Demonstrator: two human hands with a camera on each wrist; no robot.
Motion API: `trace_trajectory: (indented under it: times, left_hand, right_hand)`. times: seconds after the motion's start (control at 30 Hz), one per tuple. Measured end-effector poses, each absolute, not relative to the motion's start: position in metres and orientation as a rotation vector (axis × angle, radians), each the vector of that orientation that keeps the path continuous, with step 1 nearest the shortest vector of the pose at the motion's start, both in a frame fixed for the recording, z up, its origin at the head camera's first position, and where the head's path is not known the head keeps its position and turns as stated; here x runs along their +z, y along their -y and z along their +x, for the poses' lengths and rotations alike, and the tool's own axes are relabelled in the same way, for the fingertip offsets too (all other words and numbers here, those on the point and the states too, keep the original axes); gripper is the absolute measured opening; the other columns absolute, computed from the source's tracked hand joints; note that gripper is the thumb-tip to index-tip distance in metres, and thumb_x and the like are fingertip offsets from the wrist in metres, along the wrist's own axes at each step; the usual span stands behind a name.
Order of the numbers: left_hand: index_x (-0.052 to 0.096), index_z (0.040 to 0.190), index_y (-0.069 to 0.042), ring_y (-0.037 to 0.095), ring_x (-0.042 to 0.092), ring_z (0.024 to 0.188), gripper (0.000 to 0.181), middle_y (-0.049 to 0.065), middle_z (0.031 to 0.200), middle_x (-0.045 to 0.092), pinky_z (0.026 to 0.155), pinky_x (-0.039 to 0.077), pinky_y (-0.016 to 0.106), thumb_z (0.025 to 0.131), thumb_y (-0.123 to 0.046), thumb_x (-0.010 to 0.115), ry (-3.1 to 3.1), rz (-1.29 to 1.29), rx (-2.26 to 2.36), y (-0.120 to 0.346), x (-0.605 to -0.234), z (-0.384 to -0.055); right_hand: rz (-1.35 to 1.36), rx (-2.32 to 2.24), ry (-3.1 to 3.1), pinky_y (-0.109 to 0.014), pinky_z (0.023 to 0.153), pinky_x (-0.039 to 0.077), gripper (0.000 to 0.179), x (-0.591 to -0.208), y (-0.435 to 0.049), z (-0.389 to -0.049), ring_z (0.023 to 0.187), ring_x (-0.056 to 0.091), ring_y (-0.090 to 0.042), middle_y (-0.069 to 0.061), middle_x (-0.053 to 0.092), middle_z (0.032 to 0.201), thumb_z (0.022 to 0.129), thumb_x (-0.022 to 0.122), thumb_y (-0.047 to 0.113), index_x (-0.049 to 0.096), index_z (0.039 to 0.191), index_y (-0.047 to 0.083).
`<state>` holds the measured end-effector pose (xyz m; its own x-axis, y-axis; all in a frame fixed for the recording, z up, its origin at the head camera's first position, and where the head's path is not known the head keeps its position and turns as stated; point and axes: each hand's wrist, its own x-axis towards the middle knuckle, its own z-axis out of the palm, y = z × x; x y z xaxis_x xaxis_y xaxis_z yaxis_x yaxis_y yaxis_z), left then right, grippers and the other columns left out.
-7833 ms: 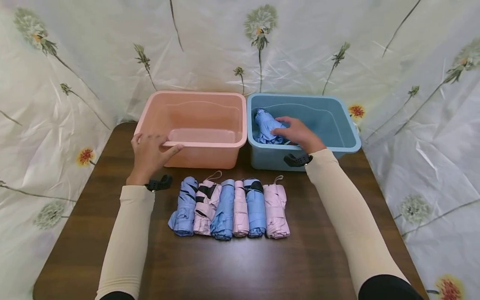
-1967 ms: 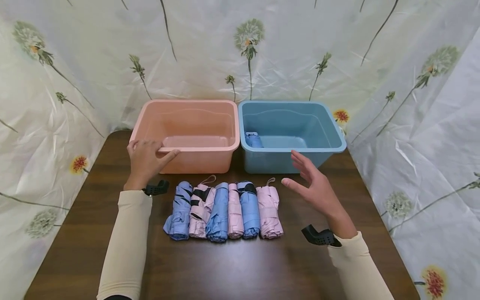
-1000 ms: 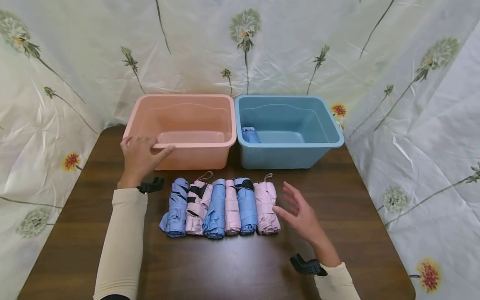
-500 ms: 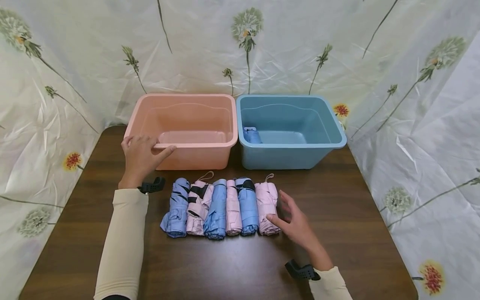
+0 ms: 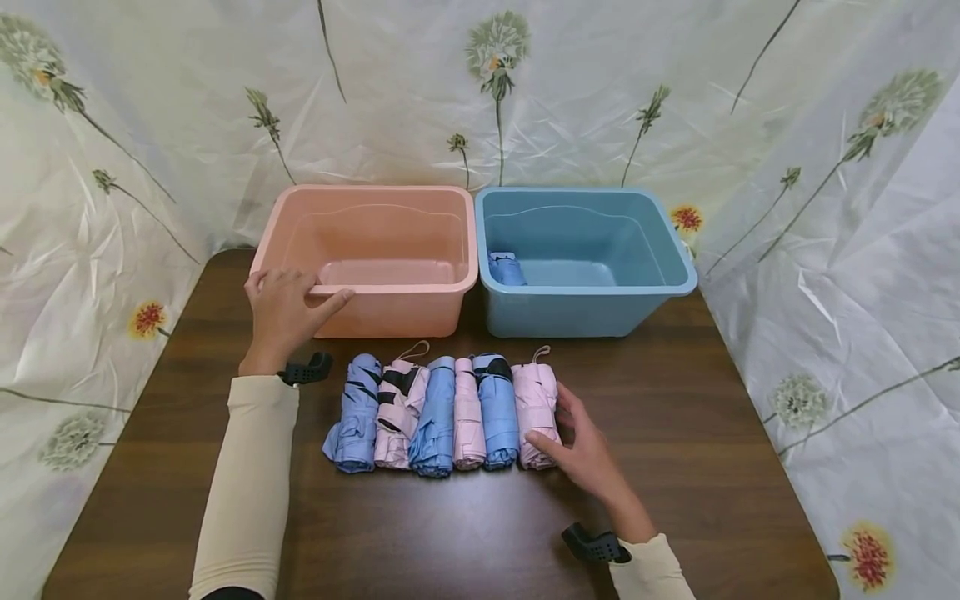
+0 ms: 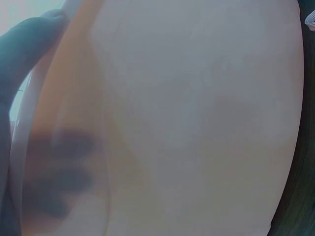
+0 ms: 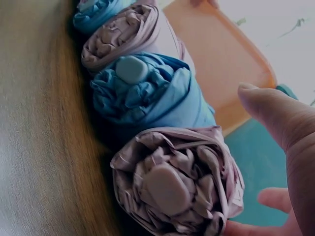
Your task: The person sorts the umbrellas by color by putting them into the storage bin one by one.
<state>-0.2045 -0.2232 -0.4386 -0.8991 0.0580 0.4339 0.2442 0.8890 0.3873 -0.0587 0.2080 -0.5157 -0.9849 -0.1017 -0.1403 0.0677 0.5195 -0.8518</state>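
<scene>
Several folded umbrellas, blue and pink by turns, lie side by side on the table. My right hand is at the rightmost pink umbrella, its thumb above the lower part and its fingers along the right side. In the right wrist view, the thumb stands apart from that pink umbrella, while a fingertip is close to or touching its side. My left hand holds the front left rim of the pink bin; in the left wrist view its fingers show dimly through the bin wall.
A blue bin stands right beside the pink one, with a blue folded umbrella at its left inside. Nothing shows inside the pink bin. Flower-printed sheeting hangs behind and around the dark wooden table.
The blue umbrella in the blue bin has been let go and lies at its left. My right hand has come out, down and leftward to the rightmost pink umbrella. The left hand keeps its hold.
</scene>
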Motion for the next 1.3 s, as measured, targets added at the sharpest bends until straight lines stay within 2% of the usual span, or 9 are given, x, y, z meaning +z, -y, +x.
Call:
trace_trajectory:
  times: [0.13, 0.3, 0.5, 0.7, 0.97, 1.3]
  left_hand:
    - [0.063, 0.084, -0.004, 0.036, 0.050, 0.097, 0.052, 0.015, 0.089, 0.062, 0.101, 0.017, 0.059, 0.080, -0.055, 0.069, 2.635, -0.223, -0.610, 0.224, -0.439, -0.205]
    - [0.063, 0.085, -0.004, 0.036, 0.050, 0.098, 0.053, 0.016, 0.089, 0.062, 0.101, 0.017, 0.060, 0.080, -0.057, 0.068, 2.643, -0.220, -0.606, 0.224, -0.440, -0.206]
    - [0.064, 0.086, -0.005, 0.036, 0.051, 0.100, 0.054, 0.016, 0.090, 0.062, 0.102, 0.016, 0.059, 0.080, -0.059, 0.067, 2.643, -0.219, -0.598, 0.224, -0.441, -0.207]
    - [0.064, 0.087, -0.005, 0.036, 0.051, 0.097, 0.054, 0.015, 0.088, 0.061, 0.103, 0.016, 0.059, 0.081, -0.059, 0.066, 2.651, -0.217, -0.596, 0.224, -0.442, -0.207]
    - [0.064, 0.087, -0.006, 0.036, 0.051, 0.097, 0.054, 0.015, 0.088, 0.061, 0.103, 0.016, 0.059, 0.080, -0.059, 0.066, 2.652, -0.215, -0.582, 0.224, -0.441, -0.207]
    - [0.064, 0.087, -0.005, 0.037, 0.050, 0.099, 0.054, 0.016, 0.088, 0.060, 0.103, 0.016, 0.059, 0.081, -0.059, 0.066, 2.657, -0.215, -0.583, 0.223, -0.440, -0.206]
  right_hand:
    - [-0.010, -1.428, -2.602, -0.061, 0.097, 0.039, 0.094, -0.517, -0.203, -0.060, 0.130, 0.043, -0.041, -0.019, 0.033, 0.150, 0.082, 0.073, 0.045, 0.017, 0.153, 0.020]
    - [0.013, -1.400, -2.620, -0.060, 0.097, 0.040, 0.094, -0.517, -0.199, -0.063, 0.127, 0.046, -0.040, -0.020, 0.035, 0.148, 0.082, 0.073, 0.046, 0.017, 0.153, 0.020]
    - [0.011, -1.407, -2.622, -0.058, 0.093, 0.044, 0.086, -0.518, -0.199, -0.067, 0.121, 0.050, -0.041, -0.022, 0.042, 0.142, 0.084, 0.072, 0.043, 0.023, 0.152, 0.021]
    - [0.011, -1.372, -2.615, -0.054, 0.089, 0.048, 0.080, -0.518, -0.201, -0.071, 0.115, 0.054, -0.038, -0.022, 0.049, 0.135, 0.086, 0.070, 0.041, 0.028, 0.150, 0.020]
    - [0.066, -1.330, -2.580, -0.046, 0.084, 0.051, 0.084, -0.519, -0.202, -0.076, 0.107, 0.057, -0.032, -0.020, 0.053, 0.128, 0.085, 0.070, 0.045, 0.025, 0.151, 0.021]
    - [0.083, -1.296, -2.559, -0.041, 0.081, 0.052, 0.084, -0.519, -0.204, -0.080, 0.099, 0.056, -0.029, -0.018, 0.054, 0.123, 0.084, 0.071, 0.046, 0.026, 0.150, 0.020]
